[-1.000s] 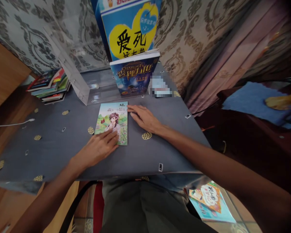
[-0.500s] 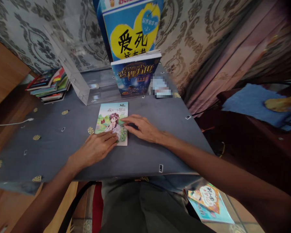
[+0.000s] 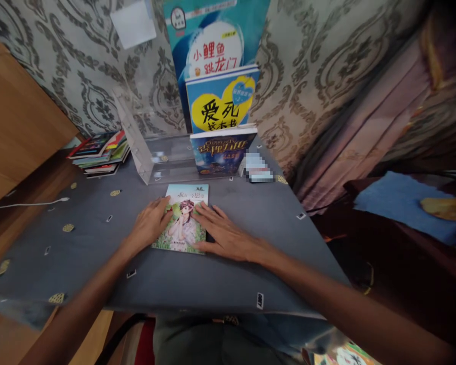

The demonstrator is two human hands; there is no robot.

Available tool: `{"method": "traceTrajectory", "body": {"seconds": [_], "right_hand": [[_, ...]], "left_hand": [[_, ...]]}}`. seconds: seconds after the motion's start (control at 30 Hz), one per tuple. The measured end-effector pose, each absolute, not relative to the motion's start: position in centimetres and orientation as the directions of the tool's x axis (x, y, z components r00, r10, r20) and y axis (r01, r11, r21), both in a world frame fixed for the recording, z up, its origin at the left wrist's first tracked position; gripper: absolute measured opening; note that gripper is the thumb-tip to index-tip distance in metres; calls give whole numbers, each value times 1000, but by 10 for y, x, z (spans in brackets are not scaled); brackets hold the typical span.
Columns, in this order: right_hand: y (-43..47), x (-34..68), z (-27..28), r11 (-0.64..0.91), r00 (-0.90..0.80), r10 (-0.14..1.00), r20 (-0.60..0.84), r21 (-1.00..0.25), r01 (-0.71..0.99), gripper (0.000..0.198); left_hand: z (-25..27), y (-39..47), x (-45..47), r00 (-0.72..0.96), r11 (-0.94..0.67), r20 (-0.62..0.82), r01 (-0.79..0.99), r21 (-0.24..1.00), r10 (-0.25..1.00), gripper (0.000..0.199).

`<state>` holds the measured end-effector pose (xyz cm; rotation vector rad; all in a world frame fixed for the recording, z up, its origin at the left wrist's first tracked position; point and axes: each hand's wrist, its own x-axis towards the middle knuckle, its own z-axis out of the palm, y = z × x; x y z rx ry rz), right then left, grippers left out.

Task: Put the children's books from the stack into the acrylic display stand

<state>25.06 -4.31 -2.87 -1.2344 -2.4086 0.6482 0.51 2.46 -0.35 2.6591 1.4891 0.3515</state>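
Where the frame opens widest, across its top, we record a patterned wall [image 3: 300, 76], and below it a table [image 3: 213, 281] under a grey cloth printed with small motifs, filling the middle and lower left. A pink curtain [image 3: 372, 116] hangs at upper right; a wooden panel [image 3: 23, 91] closes the upper left.

At upper centre we note a clear stand [image 3: 135, 139] and, rising one behind another, three upright books: a teal one [image 3: 215, 33] at the back, a blue one with a yellow heart [image 3: 220, 99] in the middle, a dark blue one [image 3: 222, 154] in front, its title upside down to us. A light blue cloth [image 3: 395, 203] lies at the right edge.

Both our hands are at the centre, unclenched. Our right hand [image 3: 230, 235] is spread, fingertips resting on the right side of a slim book [image 3: 182, 228]; our left hand [image 3: 148, 223] lies relaxed along its left side, thumb over the cover. We see the slim book flat on the table, just in front of the stand, cover up, showing a drawn figure.

We log a stack of books [image 3: 99, 154] left of the stand, then a white cable [image 3: 30, 204] near the left edge.
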Motion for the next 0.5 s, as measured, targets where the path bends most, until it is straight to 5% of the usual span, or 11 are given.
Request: {"method": "traceTrajectory", "body": {"seconds": [0.2, 0.33, 0.5], "right_hand": [[-17, 244, -39, 349, -331, 935, 123, -469, 811, 72], [-13, 240, -45, 341, -312, 940, 141, -473, 812, 71], [-21, 241, -40, 318, -292, 947, 131, -502, 805, 70]], "left_hand": [[-13, 45, 5, 368, -405, 182, 740, 536, 912, 49], [-8, 59, 3, 177, -89, 16, 411, 907, 984, 48], [2, 54, 14, 346, 329, -338, 86, 940, 875, 45]]}}
